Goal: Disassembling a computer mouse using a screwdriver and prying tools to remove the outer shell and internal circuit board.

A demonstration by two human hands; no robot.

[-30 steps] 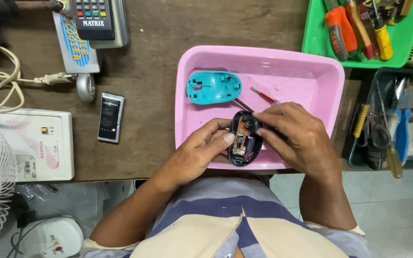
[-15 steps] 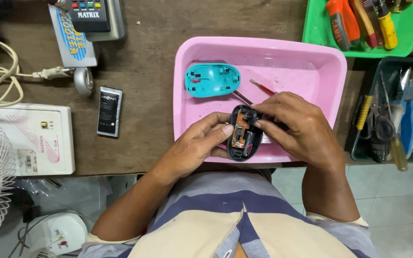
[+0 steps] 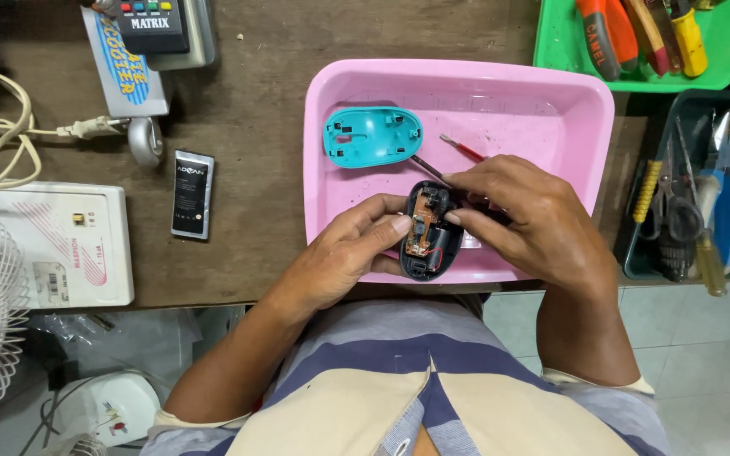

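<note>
While I've got the opened black computer mouse base with its orange circuit board [image 3: 427,230] pinched between both hands, it sits right at the centre of the frame, over the near edge of the pink rectangular plastic tray [image 3: 568,110]. My left hand [image 3: 344,253] cups it from the left side, fingers curled around the shell and the thumb tip pressing on the board's left edge. My right hand [image 3: 530,221] grips it from the right, fingertips on the top end of the base, so both hands are closed on the same part.

Up inside the tray, left of centre, the teal plastic mouse top cover [image 3: 373,136] lies upside down with its inner ribs showing. Just beside it, a thin screwdriver with a red handle [image 3: 463,149] lies diagonally; its dark shaft runs down toward my right fingers, can't tell if it touches them.

On the brown wooden tabletop [image 3: 264,101] left of the tray there's a small black flat phone battery [image 3: 193,194], and further left a white plastic box [image 3: 61,245]. Top right corner has a green plastic basket [image 3: 724,63] with red and yellow handled tools, and the right edge has a dark bin holding scissors and screwdrivers [image 3: 686,211].
</note>
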